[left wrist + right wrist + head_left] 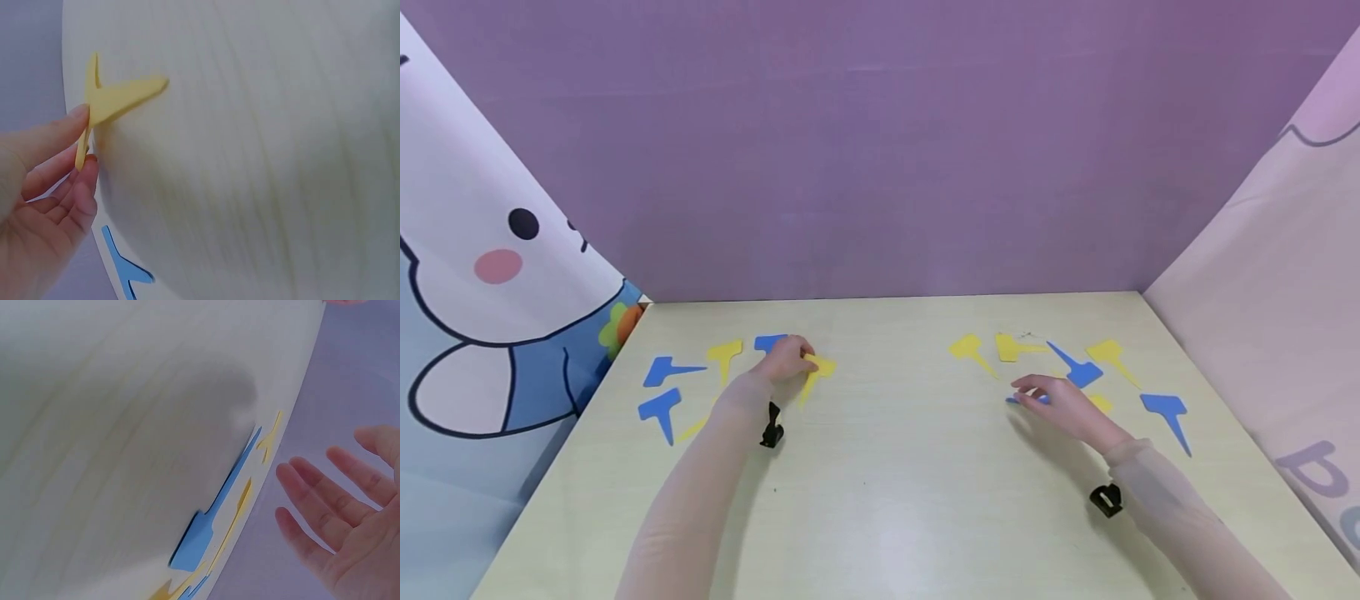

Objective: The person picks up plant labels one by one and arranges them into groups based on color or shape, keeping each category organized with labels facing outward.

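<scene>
My left hand (784, 358) pinches a yellow T-shaped plant label (823, 365) between thumb and fingers. In the left wrist view this label (119, 100) is tilted, its pointed stem turned away from the palm. Partly hidden behind that hand lies a blue label (767, 342), flat on the table. My right hand (1063, 407) hovers with loosely bent fingers over another blue label (1037, 400), which it partly covers from the head camera. The right wrist view shows nothing held by the fingers, and a blue label (195, 540) lying on the tabletop beside them.
On the left of the table (865, 500) lie blue labels (661, 408) and yellow ones (726, 354). Several more are spread on the right, among them a yellow label (973, 352) and a blue label (1167, 417). A purple wall (880, 167) rises behind the table.
</scene>
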The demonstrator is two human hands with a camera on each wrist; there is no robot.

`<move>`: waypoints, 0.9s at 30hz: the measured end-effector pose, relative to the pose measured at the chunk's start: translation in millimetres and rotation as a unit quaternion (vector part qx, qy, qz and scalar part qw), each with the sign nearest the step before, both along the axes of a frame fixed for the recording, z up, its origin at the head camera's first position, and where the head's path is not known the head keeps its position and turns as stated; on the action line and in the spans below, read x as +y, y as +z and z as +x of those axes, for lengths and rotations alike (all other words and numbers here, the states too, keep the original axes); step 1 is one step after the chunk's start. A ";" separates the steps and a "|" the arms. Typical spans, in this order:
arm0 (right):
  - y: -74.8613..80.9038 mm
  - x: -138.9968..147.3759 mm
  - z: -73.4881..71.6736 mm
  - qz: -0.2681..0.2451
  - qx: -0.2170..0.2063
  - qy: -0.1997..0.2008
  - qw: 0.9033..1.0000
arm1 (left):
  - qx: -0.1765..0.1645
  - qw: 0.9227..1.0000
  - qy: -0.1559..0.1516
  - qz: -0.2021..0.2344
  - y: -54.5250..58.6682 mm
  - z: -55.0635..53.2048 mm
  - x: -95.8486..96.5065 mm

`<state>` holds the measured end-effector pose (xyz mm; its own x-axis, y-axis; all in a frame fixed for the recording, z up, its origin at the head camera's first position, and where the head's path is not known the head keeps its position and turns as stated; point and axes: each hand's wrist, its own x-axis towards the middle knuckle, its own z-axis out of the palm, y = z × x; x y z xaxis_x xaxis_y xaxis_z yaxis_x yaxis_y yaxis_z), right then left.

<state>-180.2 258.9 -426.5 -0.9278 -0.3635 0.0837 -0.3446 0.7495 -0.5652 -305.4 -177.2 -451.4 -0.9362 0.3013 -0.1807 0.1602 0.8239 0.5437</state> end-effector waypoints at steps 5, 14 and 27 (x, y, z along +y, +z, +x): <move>0.5 -2.6 -0.8 0.000 0.003 0.001 1.000 | -0.023 0.997 -0.015 0.071 -24.7 -17.4 -12.8; 1.8 -8.8 -8.0 -0.002 0.007 0.004 1.000 | -0.062 0.990 0.023 0.124 5.2 8.8 -1.1; -0.4 -25.7 -18.4 -0.022 0.002 0.025 0.999 | -0.076 0.980 0.038 0.182 2.2 16.8 13.9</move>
<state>-198.5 233.2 -426.9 -0.9086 -0.4046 0.1038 -0.3825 0.7059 -0.5962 -288.7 -163.3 -449.2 -0.9287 0.3026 -0.2143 0.0001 0.5780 0.8161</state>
